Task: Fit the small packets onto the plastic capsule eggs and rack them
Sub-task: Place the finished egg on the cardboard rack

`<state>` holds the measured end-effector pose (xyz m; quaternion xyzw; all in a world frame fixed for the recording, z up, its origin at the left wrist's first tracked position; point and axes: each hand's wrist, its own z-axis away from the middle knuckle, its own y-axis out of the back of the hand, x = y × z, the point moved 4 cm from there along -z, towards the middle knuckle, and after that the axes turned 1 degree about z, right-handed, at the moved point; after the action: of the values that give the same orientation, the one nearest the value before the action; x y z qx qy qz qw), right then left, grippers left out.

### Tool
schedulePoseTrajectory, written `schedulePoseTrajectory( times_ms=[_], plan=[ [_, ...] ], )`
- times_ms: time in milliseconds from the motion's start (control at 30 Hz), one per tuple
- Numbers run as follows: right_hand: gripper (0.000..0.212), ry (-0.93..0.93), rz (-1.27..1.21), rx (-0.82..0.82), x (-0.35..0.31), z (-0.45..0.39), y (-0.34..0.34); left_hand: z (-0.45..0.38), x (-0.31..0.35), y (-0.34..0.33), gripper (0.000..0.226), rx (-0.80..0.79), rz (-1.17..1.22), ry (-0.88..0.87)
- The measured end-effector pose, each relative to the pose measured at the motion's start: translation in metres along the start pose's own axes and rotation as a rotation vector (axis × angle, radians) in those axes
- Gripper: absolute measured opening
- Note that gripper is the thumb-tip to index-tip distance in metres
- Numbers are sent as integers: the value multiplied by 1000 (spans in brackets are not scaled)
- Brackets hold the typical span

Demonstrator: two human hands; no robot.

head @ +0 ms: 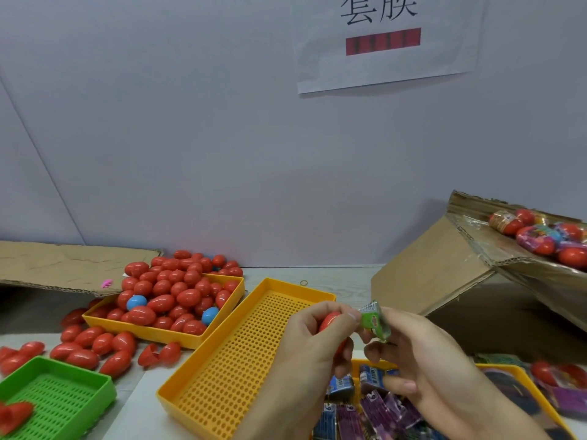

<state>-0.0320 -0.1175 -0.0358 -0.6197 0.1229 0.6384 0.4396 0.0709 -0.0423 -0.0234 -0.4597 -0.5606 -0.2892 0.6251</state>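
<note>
red egg [328, 322] gripped in left fingers [320, 315] | green packet [373, 320] pinched by right fingers [378, 347] | grey table [346, 281], pale wall [222, 138]

The long perforated yellow plastic tray [241, 350] lies bare, open from above. To its left, a yellow tray heaped with red plastic capsule eggs [178, 296] (spillover on the tabletop) blocks passage. To the right, a tilted brown cardboard box [444, 265] overhangs the table.
</note>
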Motion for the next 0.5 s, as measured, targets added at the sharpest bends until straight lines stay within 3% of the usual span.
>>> schedulePoseTrajectory(
  times_ms=[500],
  plan=[
    [22,-55,-8,-10,-8,8,-2,6,13,-7,11,-13,106,-20]
  ],
)
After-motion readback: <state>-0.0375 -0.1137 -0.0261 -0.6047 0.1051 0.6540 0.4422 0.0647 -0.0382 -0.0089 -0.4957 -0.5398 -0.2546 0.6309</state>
